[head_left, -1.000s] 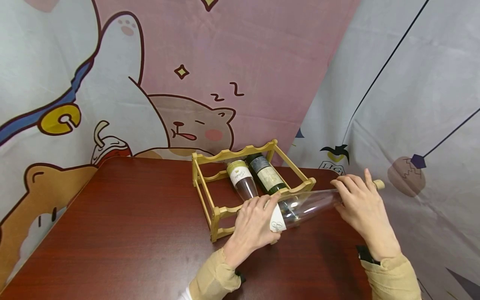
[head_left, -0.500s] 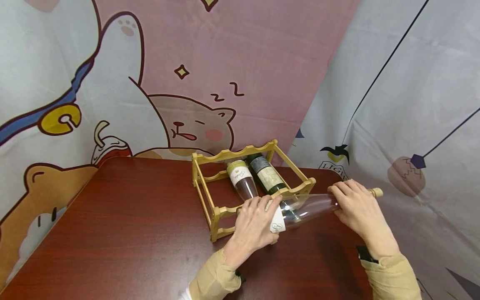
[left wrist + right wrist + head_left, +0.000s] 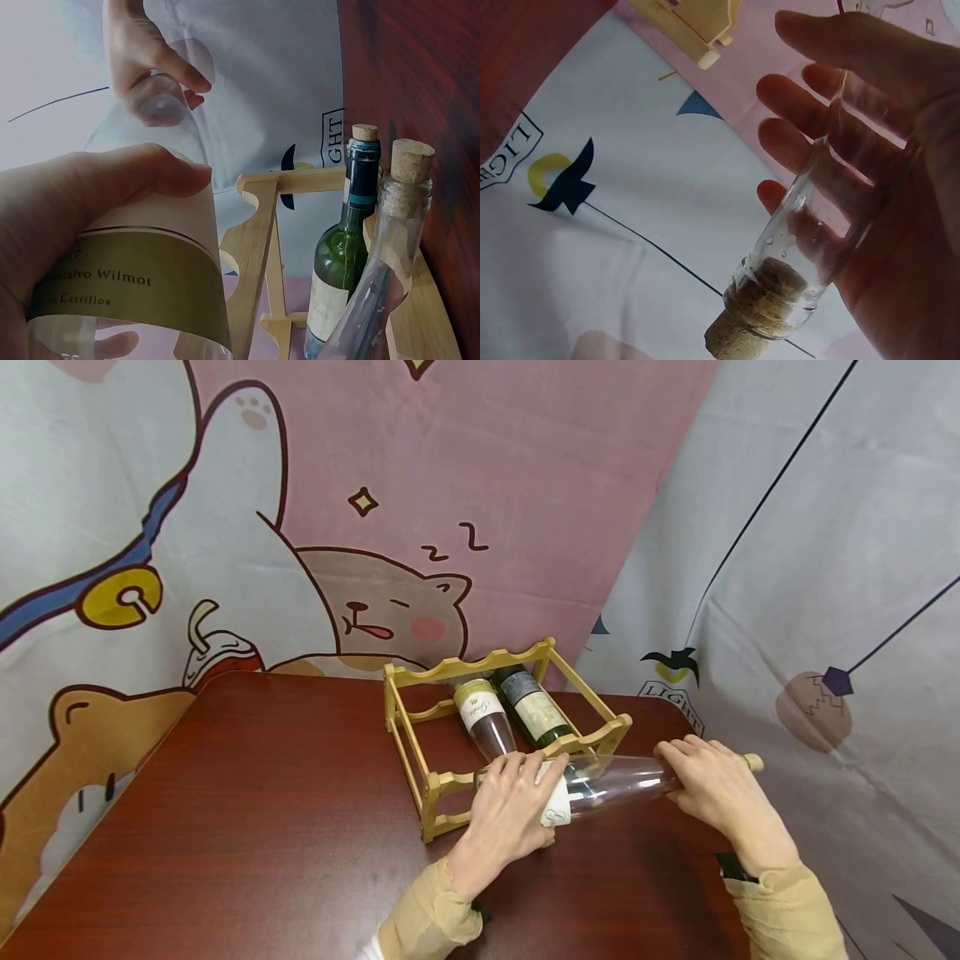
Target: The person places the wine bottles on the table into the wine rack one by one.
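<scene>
My left hand [image 3: 506,806] grips the body of a clear glass wine bottle [image 3: 618,785], its thumb across the label in the left wrist view. The bottle lies nearly level over the front right of a light wooden wine rack [image 3: 587,687], neck to the right. My right hand [image 3: 716,785] is round the neck, fingers behind the glass and thumb in front in the right wrist view. A cork [image 3: 731,337] plugs the mouth. Two bottles lie in the rack: a clear one [image 3: 480,706] with a white label and a green one [image 3: 542,714], both corked.
The rack stands on a dark red-brown wooden table [image 3: 262,793]. Behind it hangs a pink and white cartoon cloth [image 3: 525,510], which continues along the right side. Scalloped rails [image 3: 495,662] form the rack's front and back.
My right hand has moved down slightly, so the held bottle's neck end has dropped and the bottle is closer to level. My left hand and the rack have barely moved.
</scene>
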A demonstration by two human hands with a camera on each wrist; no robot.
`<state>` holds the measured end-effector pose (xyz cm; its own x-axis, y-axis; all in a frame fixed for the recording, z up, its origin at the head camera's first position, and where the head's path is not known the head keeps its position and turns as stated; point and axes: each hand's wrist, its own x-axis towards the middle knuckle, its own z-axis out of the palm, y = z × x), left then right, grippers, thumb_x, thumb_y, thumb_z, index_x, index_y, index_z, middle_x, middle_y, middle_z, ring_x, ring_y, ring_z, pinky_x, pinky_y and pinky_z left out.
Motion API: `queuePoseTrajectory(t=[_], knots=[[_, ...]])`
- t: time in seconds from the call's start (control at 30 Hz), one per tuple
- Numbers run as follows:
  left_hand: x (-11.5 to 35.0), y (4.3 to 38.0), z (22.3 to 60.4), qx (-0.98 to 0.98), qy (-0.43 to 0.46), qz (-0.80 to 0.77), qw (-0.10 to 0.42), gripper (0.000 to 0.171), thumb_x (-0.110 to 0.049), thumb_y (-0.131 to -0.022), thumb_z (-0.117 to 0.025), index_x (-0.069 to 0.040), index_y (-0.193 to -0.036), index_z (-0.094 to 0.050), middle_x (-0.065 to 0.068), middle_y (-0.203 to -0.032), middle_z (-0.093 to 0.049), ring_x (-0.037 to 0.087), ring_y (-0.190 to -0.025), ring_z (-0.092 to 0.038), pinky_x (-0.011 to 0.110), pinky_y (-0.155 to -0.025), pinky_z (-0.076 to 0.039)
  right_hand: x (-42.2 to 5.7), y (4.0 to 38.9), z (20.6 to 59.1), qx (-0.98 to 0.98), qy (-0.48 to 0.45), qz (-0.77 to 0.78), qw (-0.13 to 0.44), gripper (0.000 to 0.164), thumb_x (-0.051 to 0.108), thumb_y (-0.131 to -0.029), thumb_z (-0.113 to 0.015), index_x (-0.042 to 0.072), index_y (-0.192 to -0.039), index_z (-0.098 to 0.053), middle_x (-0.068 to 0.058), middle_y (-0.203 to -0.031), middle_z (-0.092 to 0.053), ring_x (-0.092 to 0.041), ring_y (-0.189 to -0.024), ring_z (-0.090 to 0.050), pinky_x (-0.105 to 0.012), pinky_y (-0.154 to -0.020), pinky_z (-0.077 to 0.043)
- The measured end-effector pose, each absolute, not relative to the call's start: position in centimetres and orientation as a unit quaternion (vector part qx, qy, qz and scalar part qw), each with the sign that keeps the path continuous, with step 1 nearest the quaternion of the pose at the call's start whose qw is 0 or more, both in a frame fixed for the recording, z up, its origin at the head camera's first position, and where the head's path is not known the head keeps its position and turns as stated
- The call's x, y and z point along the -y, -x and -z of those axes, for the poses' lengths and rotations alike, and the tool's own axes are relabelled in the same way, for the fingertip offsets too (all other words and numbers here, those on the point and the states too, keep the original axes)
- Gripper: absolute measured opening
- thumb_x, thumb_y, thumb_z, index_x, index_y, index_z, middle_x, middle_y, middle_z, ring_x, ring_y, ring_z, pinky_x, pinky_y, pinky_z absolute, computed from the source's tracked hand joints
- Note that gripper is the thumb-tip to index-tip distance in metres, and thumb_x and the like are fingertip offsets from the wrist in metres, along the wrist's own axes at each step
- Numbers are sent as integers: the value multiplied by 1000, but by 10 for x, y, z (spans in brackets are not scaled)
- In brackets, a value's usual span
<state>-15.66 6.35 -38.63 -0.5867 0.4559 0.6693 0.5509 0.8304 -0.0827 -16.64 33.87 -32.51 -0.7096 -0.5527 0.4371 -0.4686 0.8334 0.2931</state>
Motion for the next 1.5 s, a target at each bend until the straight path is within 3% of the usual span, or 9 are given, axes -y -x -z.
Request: queuePoseTrajectory(t=[0.27, 0.47, 0.8, 1.27, 1.5], knots=[[-64, 157, 387, 886, 288, 39, 361, 102, -62, -40, -84, -23, -129, -52, -2, -111, -65, 18, -95, -64, 32, -86, -50, -343, 168, 333, 952, -235, 58, 190, 38, 8, -53, -80, 19, -71, -49, 7, -63, -52, -17, -55, -51, -35, -49, -37], [-64, 157, 389, 885, 296, 34, 357, 100, -62, -43, -84, -23, -129, -52, -2, -110, -65, 17, -96, -63, 32, -85, -50, -348, 167, 344, 942, -249, 39, 222, 37, 5, -52, -75, 22, -66, -45, 13, -58, -45, -7, -51, -42, -27, -46, -28], [-65, 156, 387, 891, 301, 31, 340, 96, -58, -45, -85, -26, -129, -50, -3, -109, -62, 16, -98, -62, 30, -86, -49, -352, 163, 356, 918, -264, 34, 293, 37, 6, -49, -75, 22, -66, -47, 13, -55, -43, -6, -48, -40, -25, -44, -27], [-64, 156, 387, 890, 318, 32, 325, 88, -57, -48, -84, -27, -125, -51, -5, -105, -61, 14, -101, -62, 29, -91, -47, -354, 155, 372, 921, -251, 18, 296, 39, 6, -44, -73, 22, -66, -46, 15, -55, -39, -3, -49, -34, -23, -44, -24], [-61, 156, 386, 895, 332, 36, 296, 87, -57, -49, -84, -28, -124, -52, -6, -107, -61, 15, -104, -60, 30, -88, -47, -352, 148, 380, 933, -234, 11, 271, 42, 7, -44, -77, 23, -66, -45, 17, -56, -37, 1, -49, -32, -20, -44, -23]])
